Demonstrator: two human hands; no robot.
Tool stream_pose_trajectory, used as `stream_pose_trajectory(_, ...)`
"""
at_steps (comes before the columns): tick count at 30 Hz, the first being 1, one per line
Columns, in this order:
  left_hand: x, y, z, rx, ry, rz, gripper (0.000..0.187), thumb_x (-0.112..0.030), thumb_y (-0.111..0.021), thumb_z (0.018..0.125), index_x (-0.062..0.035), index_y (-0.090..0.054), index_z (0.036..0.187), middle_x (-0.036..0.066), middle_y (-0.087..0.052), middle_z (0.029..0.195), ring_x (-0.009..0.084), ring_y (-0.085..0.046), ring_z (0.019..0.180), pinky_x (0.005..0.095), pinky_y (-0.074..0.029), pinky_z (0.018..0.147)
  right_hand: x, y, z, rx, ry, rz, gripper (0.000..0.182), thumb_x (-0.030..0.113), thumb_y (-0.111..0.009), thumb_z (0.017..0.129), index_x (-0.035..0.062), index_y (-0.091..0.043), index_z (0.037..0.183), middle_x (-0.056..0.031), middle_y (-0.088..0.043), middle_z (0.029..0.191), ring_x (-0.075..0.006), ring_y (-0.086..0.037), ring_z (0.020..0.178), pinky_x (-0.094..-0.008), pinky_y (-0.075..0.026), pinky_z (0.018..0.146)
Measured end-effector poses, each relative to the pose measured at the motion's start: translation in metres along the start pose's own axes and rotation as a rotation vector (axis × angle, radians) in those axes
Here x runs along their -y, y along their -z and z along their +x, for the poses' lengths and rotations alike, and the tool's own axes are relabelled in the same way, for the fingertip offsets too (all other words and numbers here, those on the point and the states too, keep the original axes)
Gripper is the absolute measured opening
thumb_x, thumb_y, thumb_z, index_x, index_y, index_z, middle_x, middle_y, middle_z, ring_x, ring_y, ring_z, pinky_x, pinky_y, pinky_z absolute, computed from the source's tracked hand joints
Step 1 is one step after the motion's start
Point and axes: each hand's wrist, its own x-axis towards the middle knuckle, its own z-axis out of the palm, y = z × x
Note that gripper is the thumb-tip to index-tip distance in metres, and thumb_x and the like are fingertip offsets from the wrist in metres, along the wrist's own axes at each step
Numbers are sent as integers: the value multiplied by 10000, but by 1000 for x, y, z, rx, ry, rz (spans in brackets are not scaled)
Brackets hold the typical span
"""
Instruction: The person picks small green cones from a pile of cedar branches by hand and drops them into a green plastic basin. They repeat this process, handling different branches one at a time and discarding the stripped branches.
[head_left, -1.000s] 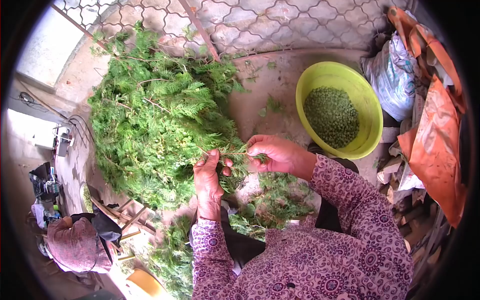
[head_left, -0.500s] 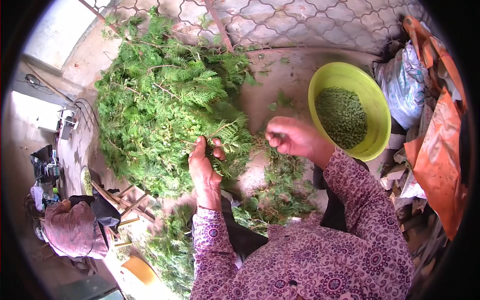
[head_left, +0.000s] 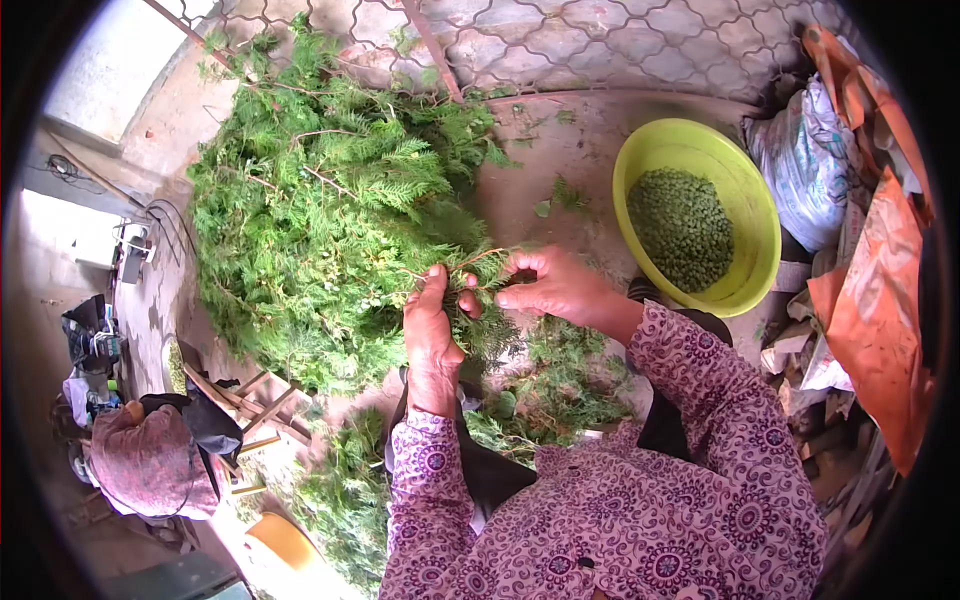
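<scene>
My left hand (head_left: 437,325) is closed on an evergreen sprig (head_left: 468,268), gripping its twig between thumb and fingers above the pile. Close by on the right, my right hand (head_left: 560,287) meets the sprig's outer end, its thumb and forefinger apart with a gap between them. No object shows in that gap. Behind and left of my hands lies a large heap of cut evergreen branches (head_left: 310,220). A yellow-green basin (head_left: 755,250) stands to the right, holding many small green cones or seed pods (head_left: 682,225).
More cuttings (head_left: 560,380) lie on the floor near my legs. A wire mesh fence (head_left: 600,45) runs along the back. Sacks (head_left: 805,165) and orange sheeting (head_left: 875,320) line the right side. At lower left another person (head_left: 150,460) sits near a wooden frame (head_left: 265,410).
My right hand has moved left to the sprig, its thumb and forefinger parting. My left hand has shifted slightly right, still holding the sprig.
</scene>
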Motion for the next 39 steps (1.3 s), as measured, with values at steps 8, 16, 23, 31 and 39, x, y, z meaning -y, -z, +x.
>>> stream_pose_trajectory(8, 9, 14, 2, 80, -39, 271, 230, -8, -645, 724, 11, -540, 928, 55, -572, 648, 135, -530, 575, 273, -428, 542, -6, 8, 0, -15, -219, 318, 157, 117, -614, 783, 12, -525, 857, -21, -516, 733, -73, -485, 593, -194, -370, 491)
stream_pose_trajectory(16, 5, 8, -1, 67, -113, 323, 116, 7, -653, 711, -7, -576, 798, 56, -577, 652, 126, -503, 476, 248, -413, 436, 4, 10, -4, -3, -163, 221, 153, 89, -609, 776, 4, -534, 879, -26, -535, 703, -88, -508, 563, -192, -374, 475)
stream_pose_trajectory(23, 0, 15, 4, -48, -136, 337, 117, -34, -677, 709, -21, -586, 781, 65, -587, 654, 105, -467, 416, 232, -393, 384, 39, 25, -24, 107, -162, 309, 113, 90, -576, 781, 12, -547, 858, -49, -575, 720, -101, -540, 577, -202, -397, 488)
stream_pose_trajectory(31, 0, 14, 4, 34, -38, 192, 84, -46, -636, 751, -22, -557, 766, 66, -545, 624, 99, -409, 395, 240, -309, 372, 4, 35, -11, 67, -257, 369, 100, 106, -560, 786, 39, -542, 859, -49, -583, 769, -91, -542, 634, -187, -358, 467)
stream_pose_trajectory(39, 8, 9, 6, 104, 27, 201, 164, -49, -689, 703, -16, -555, 792, 59, -575, 674, 106, -457, 432, 231, -367, 379, 6, 13, -2, -34, -394, 623, 121, 166, -572, 823, 52, -554, 862, -15, -514, 709, -130, -525, 565, -173, -273, 369)
